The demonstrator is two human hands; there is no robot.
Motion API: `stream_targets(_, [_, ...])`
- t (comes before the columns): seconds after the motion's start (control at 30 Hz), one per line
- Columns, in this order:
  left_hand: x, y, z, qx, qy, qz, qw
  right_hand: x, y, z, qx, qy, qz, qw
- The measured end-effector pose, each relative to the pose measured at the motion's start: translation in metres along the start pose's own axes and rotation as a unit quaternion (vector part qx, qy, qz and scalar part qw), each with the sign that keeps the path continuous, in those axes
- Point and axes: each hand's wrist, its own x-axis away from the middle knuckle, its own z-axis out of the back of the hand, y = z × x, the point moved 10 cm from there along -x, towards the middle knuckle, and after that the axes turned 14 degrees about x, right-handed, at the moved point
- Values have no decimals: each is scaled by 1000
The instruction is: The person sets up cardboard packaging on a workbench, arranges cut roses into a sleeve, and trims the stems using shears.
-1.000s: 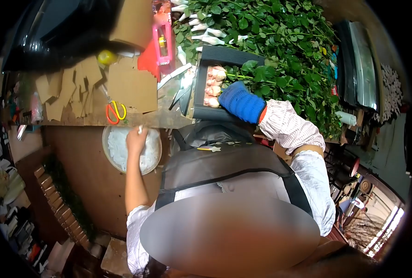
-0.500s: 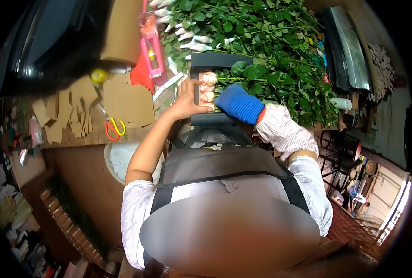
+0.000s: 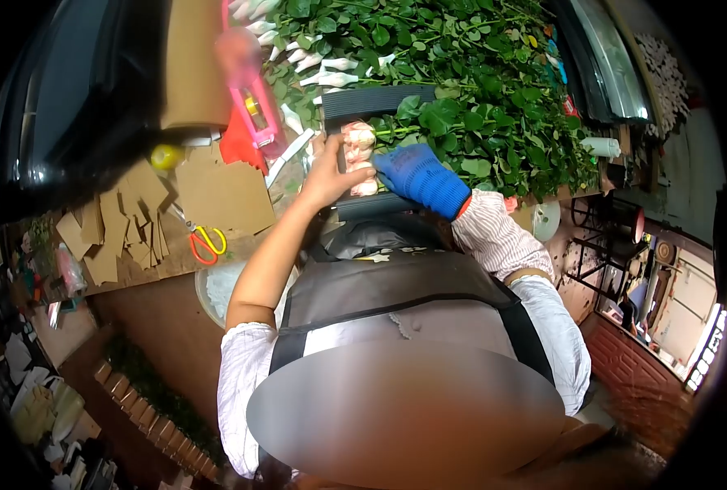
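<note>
Pale pink roses [image 3: 359, 135] lie in a short row, heads to the left, on a dark ribbed wrapping sheet [image 3: 380, 101] whose near flap shows by the apron. My bare left hand [image 3: 327, 173] curves round the left side of the heads, thumb pressed on the nearer blooms. Just right of the heads, my right hand [image 3: 422, 178], in a blue knitted glove, is closed at the stems; its fingertips are partly hidden. Leafy stems [image 3: 470, 122] run off to the right of the blooms.
White-sleeved flower heads [image 3: 331, 79] lie beyond the sheet. Left are a pink tape dispenser [image 3: 253, 114], cardboard pieces [image 3: 225, 192], a yellow tape roll [image 3: 166, 157] and scissors with red and yellow handles [image 3: 207, 245]. A white-lined bin [image 3: 220, 286] stands below the table edge.
The view has shifted and turned slightly. The gloved right hand has moved a little and its fingers sit nearer the middle of the row. My left hand stays at the rose heads.
</note>
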Motion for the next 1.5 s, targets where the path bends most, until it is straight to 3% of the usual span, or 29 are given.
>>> stream_targets(0.03, [2,0,0,-20,13,-23,999,3,2,3,-5,28,1,1000])
stream_targets(0.13, [7,-3,0,-24,36,-58,997,9,26,36,-86,-21,-163,983])
stream_targets(0.3, [7,3,0,-27,25,-45,998,-14,26,11,-70,-25,-112,991])
stream_targets(0.47, [-1,-3,0,68,64,33,995,-14,18,5,-44,-51,-92,993])
stream_targets(0.57, [1,3,0,41,80,28,996,1,19,13,-64,-22,-69,995])
stream_targets(0.7, [2,1,1,35,97,10,995,1,42,35,-68,31,-171,982])
stream_targets(0.97, [3,2,0,29,117,-21,993,-30,42,12,-187,64,-98,976])
stream_targets(1.07, [3,16,-5,63,94,-18,993,-35,41,-1,-149,69,-95,982])
stream_targets(1.17, [-1,9,-6,32,78,-8,996,-34,39,-2,-147,2,-144,979])
stream_targets(1.3, [-6,-2,-2,-53,43,19,998,-29,34,14,-121,-51,-113,985])
stream_targets(1.43, [-26,-17,3,46,61,66,995,-34,30,4,-67,-49,-98,992])
stream_targets(1.5, [-20,-4,7,-12,121,33,992,-31,29,6,-58,-40,-85,994])
